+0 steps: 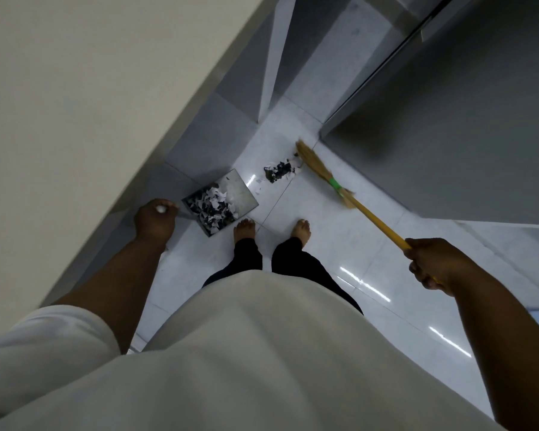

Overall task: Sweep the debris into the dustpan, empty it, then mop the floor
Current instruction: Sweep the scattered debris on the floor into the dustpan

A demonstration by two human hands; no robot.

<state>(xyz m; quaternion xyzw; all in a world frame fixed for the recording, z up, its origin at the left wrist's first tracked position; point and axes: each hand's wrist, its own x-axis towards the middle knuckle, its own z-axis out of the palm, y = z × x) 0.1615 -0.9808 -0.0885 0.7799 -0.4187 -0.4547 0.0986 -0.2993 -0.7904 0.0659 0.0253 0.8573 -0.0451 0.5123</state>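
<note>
A grey metal dustpan (243, 191) stands on the white tiled floor, its back half filled with black and white paper scraps (213, 206). My left hand (154, 220) grips the top of the dustpan's handle. A small pile of paper debris (280, 170) lies on the floor just beyond the pan's mouth. My right hand (434, 264) grips the yellow handle of a straw broom (316, 166), whose bristles touch the floor right behind the pile.
My bare feet (245, 228) stand close to the dustpan. A pale wall (75, 104) with a grey skirting runs along the left. A grey door or cabinet (448, 119) rises on the right. Glossy white floor tiles (339, 244) stretch out to the right.
</note>
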